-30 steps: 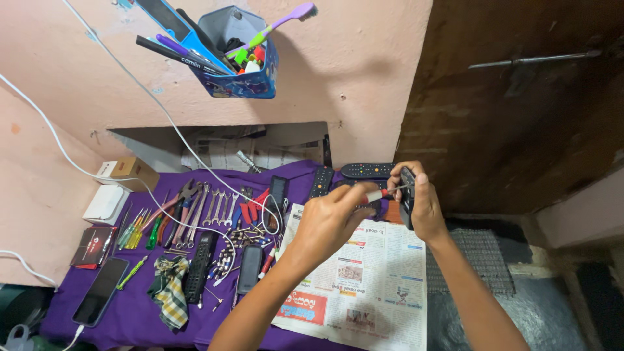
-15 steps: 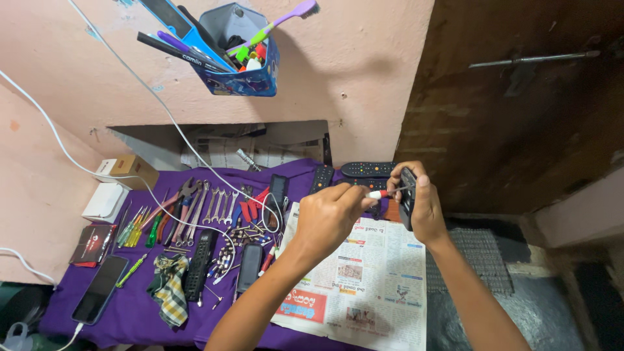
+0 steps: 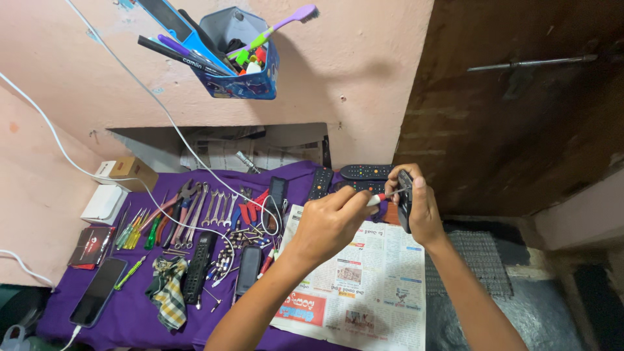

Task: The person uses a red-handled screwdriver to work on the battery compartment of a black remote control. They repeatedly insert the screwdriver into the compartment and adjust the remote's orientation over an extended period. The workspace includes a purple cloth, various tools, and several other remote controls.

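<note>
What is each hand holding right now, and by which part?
The left hand grips a small screwdriver by its red-and-white handle. The right hand holds a black remote control upright, gripped around its body.

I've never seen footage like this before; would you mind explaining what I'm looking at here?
This view comes from a camera worn on a person's head, looking down at their own bare hands. The right hand holds a black remote control on edge. The left hand holds a small screwdriver with its tip against the remote. Below lies a newspaper on a purple cloth, spread with wrenches, pliers, more remotes and a phone.
</note>
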